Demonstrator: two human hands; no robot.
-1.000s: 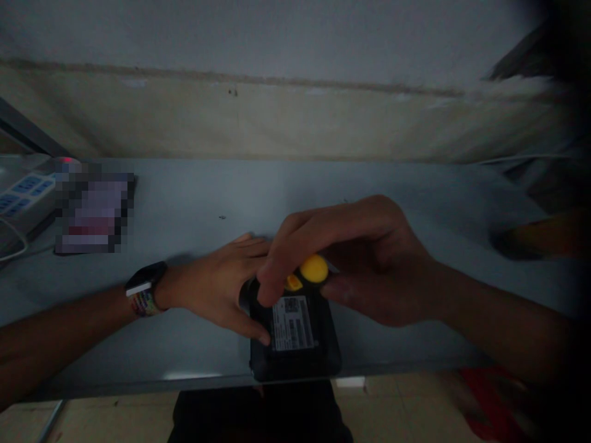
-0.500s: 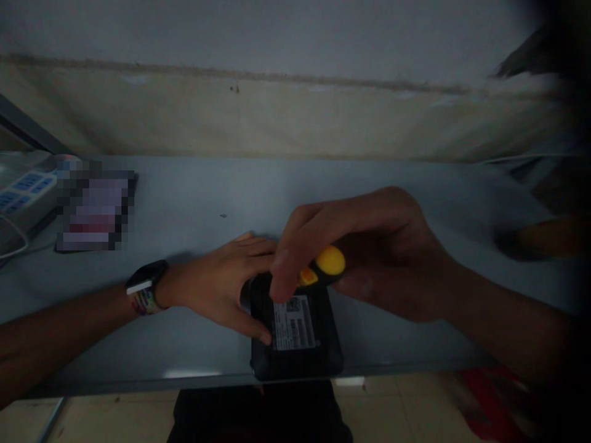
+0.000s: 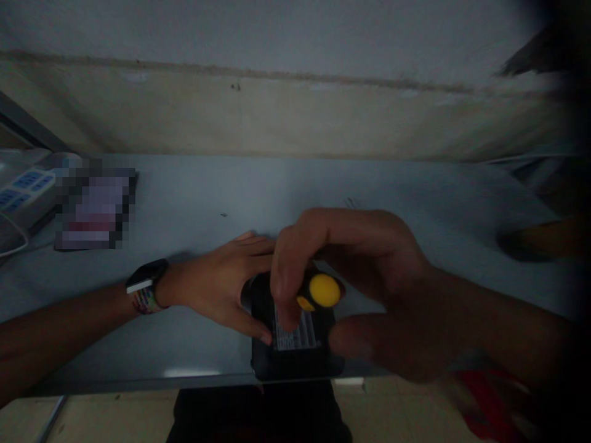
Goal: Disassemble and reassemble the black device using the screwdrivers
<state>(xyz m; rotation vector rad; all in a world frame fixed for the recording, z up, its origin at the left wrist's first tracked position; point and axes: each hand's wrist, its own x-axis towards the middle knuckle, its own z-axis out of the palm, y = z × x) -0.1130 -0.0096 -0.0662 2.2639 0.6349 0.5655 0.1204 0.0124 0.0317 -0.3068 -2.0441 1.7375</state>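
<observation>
A black box-shaped device with a printed white label lies near the front edge of the table. My left hand grips its upper left side, the thumb pressed on top by the label and the other fingers reaching round the far side. Above the device, my right hand holds a screwdriver upright by its black and yellow handle. I see the rounded yellow end nearly head-on; the handle hides the shaft and tip. My right thumb looks spread away from the handle, with the curled fingers against it.
A phone with a blurred screen lies on the grey table at left, beside a whitish machine with blue buttons. At right lies a blurred yellow and black object. A wall borders the table's back.
My right hand has come down and turned, its thumb moving away from the handle. The screwdriver's yellow end now faces me more directly. My left hand and the device stay put.
</observation>
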